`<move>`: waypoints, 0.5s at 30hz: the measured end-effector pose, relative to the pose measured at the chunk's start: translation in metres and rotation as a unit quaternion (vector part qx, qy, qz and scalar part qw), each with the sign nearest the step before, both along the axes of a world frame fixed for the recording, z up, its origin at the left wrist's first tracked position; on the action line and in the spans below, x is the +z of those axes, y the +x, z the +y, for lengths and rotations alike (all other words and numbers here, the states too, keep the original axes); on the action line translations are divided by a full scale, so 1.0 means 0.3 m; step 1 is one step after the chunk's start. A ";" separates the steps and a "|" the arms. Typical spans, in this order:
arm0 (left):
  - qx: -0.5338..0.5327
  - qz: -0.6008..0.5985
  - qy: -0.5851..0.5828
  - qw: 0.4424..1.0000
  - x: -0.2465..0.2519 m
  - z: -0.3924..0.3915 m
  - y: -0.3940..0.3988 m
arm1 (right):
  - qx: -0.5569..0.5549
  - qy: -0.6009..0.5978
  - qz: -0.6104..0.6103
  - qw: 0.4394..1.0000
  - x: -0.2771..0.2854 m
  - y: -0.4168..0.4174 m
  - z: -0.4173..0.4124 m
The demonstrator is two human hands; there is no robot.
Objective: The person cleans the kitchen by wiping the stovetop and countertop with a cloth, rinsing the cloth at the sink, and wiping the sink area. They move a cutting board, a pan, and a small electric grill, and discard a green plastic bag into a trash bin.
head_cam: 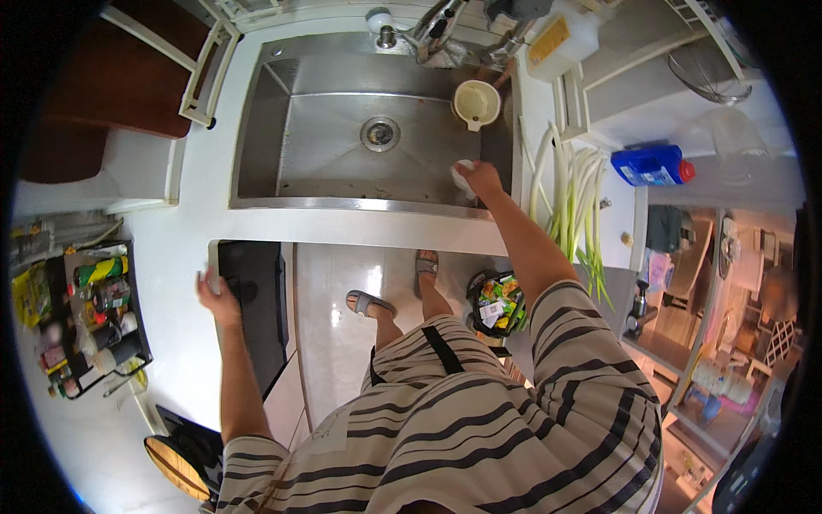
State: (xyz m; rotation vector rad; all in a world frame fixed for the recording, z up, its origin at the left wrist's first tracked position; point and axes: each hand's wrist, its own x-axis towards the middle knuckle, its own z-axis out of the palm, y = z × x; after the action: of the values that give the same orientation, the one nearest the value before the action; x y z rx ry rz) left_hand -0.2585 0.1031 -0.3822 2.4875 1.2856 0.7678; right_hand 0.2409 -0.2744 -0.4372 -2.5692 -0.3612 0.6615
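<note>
My right hand grips a crumpled white cloth or wipe at the front right of the stainless steel sink, just inside its near rim. Part of the cloth is covered by my fingers. My left hand is above the white countertop at its front edge, slightly blurred, fingers apart and holding nothing. A cream plastic strainer basket sits at the sink's right back corner. Around the round drain the sink floor looks wet, and small dark scraps lie along its front side.
Long green onions lie on the counter right of the sink, beside a blue bottle with a red cap. A faucet rises behind the basin. At left stands a rack of condiments. A full trash bin is on the floor.
</note>
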 end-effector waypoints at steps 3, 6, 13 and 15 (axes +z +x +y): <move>-0.030 -0.081 -0.110 0.990 0.056 -0.245 0.109 | -0.015 0.030 -0.037 0.999 -0.121 0.077 0.017; -0.037 -0.090 -0.180 0.979 -0.007 -0.423 0.079 | -0.071 0.099 0.009 0.992 -0.178 0.079 0.116; -0.024 0.034 -0.275 0.960 0.064 -0.679 0.231 | -0.001 0.062 -0.026 0.998 -0.128 0.041 0.172; -0.042 0.044 -0.253 0.966 0.093 -0.696 0.273 | 0.052 0.092 -0.053 0.993 -0.140 0.023 0.173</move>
State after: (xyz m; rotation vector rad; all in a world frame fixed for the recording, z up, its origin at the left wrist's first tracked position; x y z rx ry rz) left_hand -0.1767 -0.1057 -0.3543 2.1574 1.2083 0.2617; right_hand 0.2477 -0.2224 -0.4792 -2.4276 -0.5665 0.5035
